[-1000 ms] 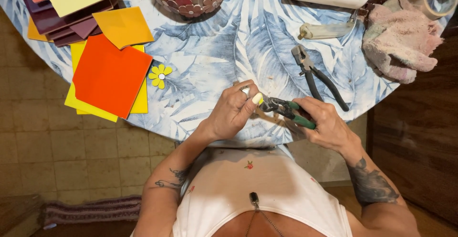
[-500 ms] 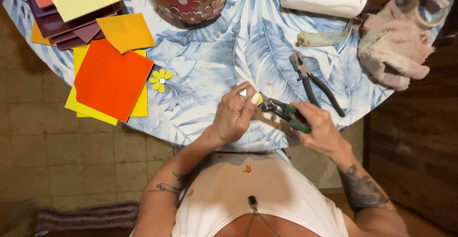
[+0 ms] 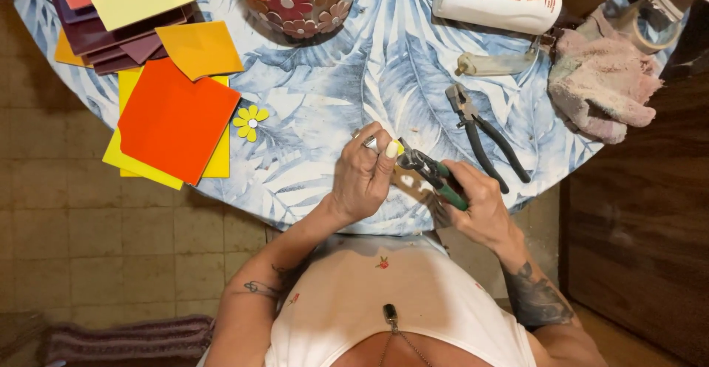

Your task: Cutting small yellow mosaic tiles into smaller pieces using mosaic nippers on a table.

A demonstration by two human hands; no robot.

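Observation:
My left hand (image 3: 363,176) pinches a small yellow tile piece (image 3: 399,148) between thumb and fingers, just above the near edge of the round table. My right hand (image 3: 481,206) grips green-handled nippers (image 3: 430,174), whose jaws meet the yellow piece. Both hands hover over the table with the blue leaf-print cloth (image 3: 347,94).
Black-handled pliers (image 3: 484,134) lie right of my hands. An orange tile (image 3: 177,119) on yellow ones and a small yellow flower mosaic (image 3: 250,122) sit left. A flower-covered bowl (image 3: 295,1), a white glue bottle (image 3: 496,3), a pink rag (image 3: 602,86) and stacked tiles (image 3: 118,12) line the far side.
The view has shifted slightly. Both hands stay together at the table edge, with the nippers still at the yellow piece.

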